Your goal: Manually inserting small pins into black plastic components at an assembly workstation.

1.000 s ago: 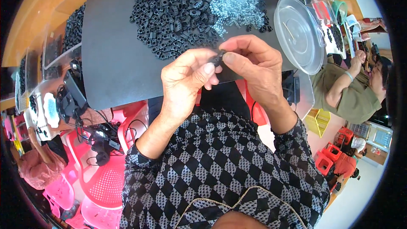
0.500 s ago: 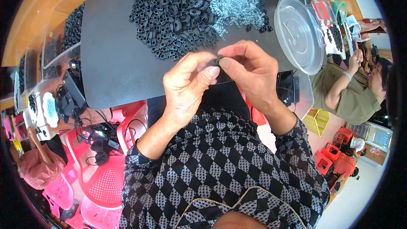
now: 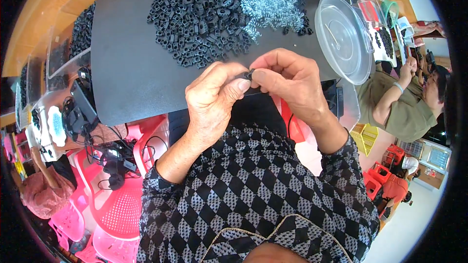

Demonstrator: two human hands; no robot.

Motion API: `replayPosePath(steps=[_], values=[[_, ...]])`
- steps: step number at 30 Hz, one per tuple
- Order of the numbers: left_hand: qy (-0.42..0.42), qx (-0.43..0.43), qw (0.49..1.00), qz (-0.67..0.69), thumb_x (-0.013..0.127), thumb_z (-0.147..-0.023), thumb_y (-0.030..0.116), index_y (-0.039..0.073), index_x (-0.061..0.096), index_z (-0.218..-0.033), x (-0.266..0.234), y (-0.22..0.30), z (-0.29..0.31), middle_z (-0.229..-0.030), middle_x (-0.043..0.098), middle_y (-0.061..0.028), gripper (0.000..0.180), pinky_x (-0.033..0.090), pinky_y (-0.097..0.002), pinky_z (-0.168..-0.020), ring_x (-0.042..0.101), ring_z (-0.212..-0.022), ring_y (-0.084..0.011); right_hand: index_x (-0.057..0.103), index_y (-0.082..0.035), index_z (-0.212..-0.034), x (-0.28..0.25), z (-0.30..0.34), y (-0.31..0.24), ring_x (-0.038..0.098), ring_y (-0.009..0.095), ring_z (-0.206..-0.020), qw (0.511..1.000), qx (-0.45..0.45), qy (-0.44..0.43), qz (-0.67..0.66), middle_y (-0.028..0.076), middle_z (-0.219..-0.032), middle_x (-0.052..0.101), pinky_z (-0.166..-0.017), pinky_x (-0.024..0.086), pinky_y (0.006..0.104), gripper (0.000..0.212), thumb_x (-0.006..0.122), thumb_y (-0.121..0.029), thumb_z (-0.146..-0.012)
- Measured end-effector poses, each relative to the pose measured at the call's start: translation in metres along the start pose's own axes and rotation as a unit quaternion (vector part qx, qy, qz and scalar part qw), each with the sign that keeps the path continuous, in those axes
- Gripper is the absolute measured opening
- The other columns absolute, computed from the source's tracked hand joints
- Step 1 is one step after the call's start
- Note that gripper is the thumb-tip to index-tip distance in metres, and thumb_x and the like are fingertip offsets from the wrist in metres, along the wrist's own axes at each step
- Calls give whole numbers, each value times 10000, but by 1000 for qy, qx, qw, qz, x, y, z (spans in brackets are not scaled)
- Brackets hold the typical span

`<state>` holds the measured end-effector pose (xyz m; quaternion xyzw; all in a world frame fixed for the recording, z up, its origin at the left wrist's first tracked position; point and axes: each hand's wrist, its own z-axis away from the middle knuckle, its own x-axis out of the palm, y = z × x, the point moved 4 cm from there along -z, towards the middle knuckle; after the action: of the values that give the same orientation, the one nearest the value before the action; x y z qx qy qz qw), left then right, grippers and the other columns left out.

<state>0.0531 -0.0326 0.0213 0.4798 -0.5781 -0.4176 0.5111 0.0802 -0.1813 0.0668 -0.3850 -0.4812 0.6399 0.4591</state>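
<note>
Above the near edge of the dark table (image 3: 131, 78), both hands meet over a small black cord lock (image 3: 247, 75). My left hand (image 3: 212, 100) pinches one end of it between thumb and index finger. The thumb and index finger of my right hand (image 3: 292, 80) close on its other end. The fingertips hide much of the piece. Beyond the hands lies a heap of small black plastic cord lock parts (image 3: 195, 24) with holes through them. Small silvery springs (image 3: 273, 9) are piled on the right side of that heap.
A clear round plastic lid (image 3: 341, 44) lies at the table's right edge. Clear bins of black parts (image 3: 83, 31) stand on the left, near black devices with cables (image 3: 80, 112). Pink chairs (image 3: 114, 209) are at lower left. A person in green (image 3: 404, 102) sits at right.
The hands have drawn slightly apart, showing more of the black cord lock between the fingertips. My right hand has shifted a little right.
</note>
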Motion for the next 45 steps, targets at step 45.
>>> replayPosePath(steps=[45], values=[[-14,-1,998,-53,686,-781,-40,-19,662,-917,-4,2,9,-735,607,-55,139,449,-242,-522,561,-593,-108,595,27,-864,1,-4,2,506,90,-613,956,-155,-88,231,40,-695,534,-535,404,246,81,643,-11,-811]])
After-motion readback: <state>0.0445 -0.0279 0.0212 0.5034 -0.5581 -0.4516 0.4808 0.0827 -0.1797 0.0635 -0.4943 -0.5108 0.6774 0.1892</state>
